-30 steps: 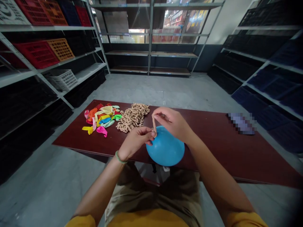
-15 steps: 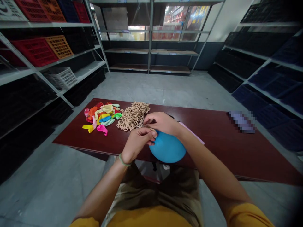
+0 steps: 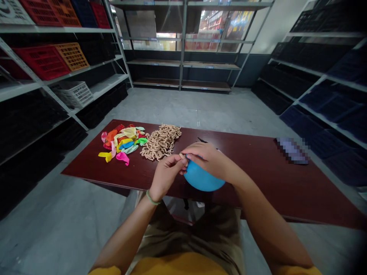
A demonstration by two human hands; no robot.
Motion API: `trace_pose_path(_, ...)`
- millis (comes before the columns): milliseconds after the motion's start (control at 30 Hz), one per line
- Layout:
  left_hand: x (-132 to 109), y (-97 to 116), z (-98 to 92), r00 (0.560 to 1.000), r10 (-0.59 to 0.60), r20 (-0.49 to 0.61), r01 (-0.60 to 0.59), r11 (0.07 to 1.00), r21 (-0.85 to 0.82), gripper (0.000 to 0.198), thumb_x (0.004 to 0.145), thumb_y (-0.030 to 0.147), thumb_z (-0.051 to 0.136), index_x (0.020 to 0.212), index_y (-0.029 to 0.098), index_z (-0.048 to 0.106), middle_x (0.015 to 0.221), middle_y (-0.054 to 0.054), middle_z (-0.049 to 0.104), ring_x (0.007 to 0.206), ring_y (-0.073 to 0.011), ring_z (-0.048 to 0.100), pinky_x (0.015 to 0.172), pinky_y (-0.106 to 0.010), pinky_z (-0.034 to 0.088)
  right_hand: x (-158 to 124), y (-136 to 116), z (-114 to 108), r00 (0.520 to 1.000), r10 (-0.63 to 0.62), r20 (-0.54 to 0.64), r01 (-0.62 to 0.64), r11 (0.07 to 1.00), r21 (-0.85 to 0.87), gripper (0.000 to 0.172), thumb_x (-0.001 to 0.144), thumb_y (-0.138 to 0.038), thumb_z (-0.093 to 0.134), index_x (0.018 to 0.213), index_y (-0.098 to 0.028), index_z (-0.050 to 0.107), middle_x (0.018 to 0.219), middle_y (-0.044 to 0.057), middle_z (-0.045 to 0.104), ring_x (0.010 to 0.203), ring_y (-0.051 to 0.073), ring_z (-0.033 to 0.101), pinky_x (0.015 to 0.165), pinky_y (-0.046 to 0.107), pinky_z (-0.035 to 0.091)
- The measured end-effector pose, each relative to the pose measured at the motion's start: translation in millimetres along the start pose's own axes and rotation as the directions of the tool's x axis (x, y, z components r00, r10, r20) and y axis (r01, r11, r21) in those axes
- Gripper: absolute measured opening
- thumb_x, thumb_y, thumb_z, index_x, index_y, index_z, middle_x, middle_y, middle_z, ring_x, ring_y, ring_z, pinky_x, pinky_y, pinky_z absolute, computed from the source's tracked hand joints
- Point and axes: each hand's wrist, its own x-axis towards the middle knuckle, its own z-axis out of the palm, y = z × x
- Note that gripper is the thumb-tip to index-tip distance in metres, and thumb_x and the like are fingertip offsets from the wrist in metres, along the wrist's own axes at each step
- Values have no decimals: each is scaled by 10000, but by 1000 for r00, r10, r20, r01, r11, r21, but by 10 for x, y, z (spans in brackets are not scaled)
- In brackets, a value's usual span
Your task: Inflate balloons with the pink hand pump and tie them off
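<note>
An inflated blue balloon (image 3: 204, 178) rests against the table's near edge, between my hands. My left hand (image 3: 169, 172) is closed in a pinch at the balloon's neck end. Between the fingertips shows a small tan curved piece (image 3: 182, 156), like those in the heap. My right hand (image 3: 210, 158) lies over the balloon's top, its fingers closed round the neck end and meeting the left fingertips. The neck itself is mostly hidden. Just beyond my left hand is a heap of tan curved pieces (image 3: 161, 141). Uninflated balloons (image 3: 123, 143) in many colours lie to its left.
The dark red table (image 3: 258, 179) spans the view. A thin black item (image 3: 202, 140) lies behind my right hand, and a blurred-out purplish object (image 3: 292, 149) at the far right. Shelves with red, orange and white crates (image 3: 77, 93) stand left; dark bins (image 3: 329, 99) line the right.
My right hand has drawn back from beside the heap to the balloon's neck. A tan piece now shows at the fingertips. The pink strip seen earlier is now hidden by my right hand.
</note>
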Motion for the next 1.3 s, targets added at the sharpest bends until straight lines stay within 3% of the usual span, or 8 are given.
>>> trace_pose_path(267, -4, -36, 2, 999, -35, -33, 34, 999, -22, 234, 788, 355, 732, 723, 143, 659, 652, 7, 628, 569, -91, 567, 561, -204, 462, -2, 0, 46, 991, 127, -39, -128, 991, -35, 117, 907, -263, 572, 864, -214, 670, 892, 5, 711, 861, 167, 619, 796, 298, 424)
trace_pose_path(400, -5, -62, 25, 996, -42, -85, 37, 997, -67, 249, 798, 377, 720, 737, 142, 665, 641, 4, 624, 566, -90, 565, 542, -194, 449, -53, -89, 79, 996, 78, -36, -85, 961, -261, 161, 958, -251, 506, 892, -194, 641, 878, 20, 683, 843, 185, 585, 828, 341, 374)
trace_pose_path(533, 1, -121, 109, 986, -16, -166, 2, 996, -86, 248, 807, 374, 709, 732, 142, 663, 631, 7, 615, 559, -86, 546, 532, -189, 437, -129, -251, 167, 993, 66, -95, -108, 819, -563, 186, 964, -221, 482, 884, -180, 646, 856, 63, 658, 871, 246, 535, 799, 389, 316)
trace_pose_path(600, 5, -163, 166, 975, 15, -222, -36, 995, -93, 248, 805, 374, 709, 728, 143, 660, 640, 5, 614, 579, -92, 546, 533, -190, 434, -164, -323, 205, 988, 69, -137, -140, 768, -625, 181, 956, -212, 493, 866, -184, 648, 833, 70, 650, 852, 253, 517, 767, 390, 295)
trace_pose_path(733, 9, -238, 265, 958, 67, -279, -104, 987, -123, 242, 817, 379, 700, 747, 148, 669, 695, -5, 635, 637, -103, 561, 593, -205, 458, -224, -334, 257, 963, 114, -243, -236, 793, -562, 161, 947, -242, 532, 850, -191, 649, 806, 56, 656, 813, 243, 514, 718, 370, 286)
trace_pose_path(1000, 36, -280, 295, 977, 48, -207, -94, 971, -219, 225, 824, 360, 699, 742, 153, 667, 734, -12, 655, 688, -112, 575, 672, -225, 468, -310, -209, 331, 916, 226, -333, -329, 896, -299, 165, 926, -292, 577, 794, -222, 647, 769, 9, 678, 752, 202, 544, 677, 323, 314)
trace_pose_path(1167, 29, -262, 239, 977, 105, -183, -122, 989, -86, 224, 840, 349, 677, 731, 153, 687, 697, -9, 637, 667, -114, 549, 668, -231, 447, -314, -170, 373, 911, 210, -356, -308, 919, -247, 126, 875, -225, 601, 749, -210, 599, 716, 0, 633, 707, 179, 517, 658, 303, 342)
trace_pose_path(1300, 17, -244, 241, 974, 139, -177, -137, 990, 23, 205, 835, 331, 678, 734, 154, 705, 665, -4, 623, 655, -119, 536, 657, -233, 434, -314, -159, 389, 913, 128, -387, -272, 899, -344, 150, 869, -197, 564, 722, -208, 535, 698, 14, 575, 721, 186, 486, 682, 311, 354)
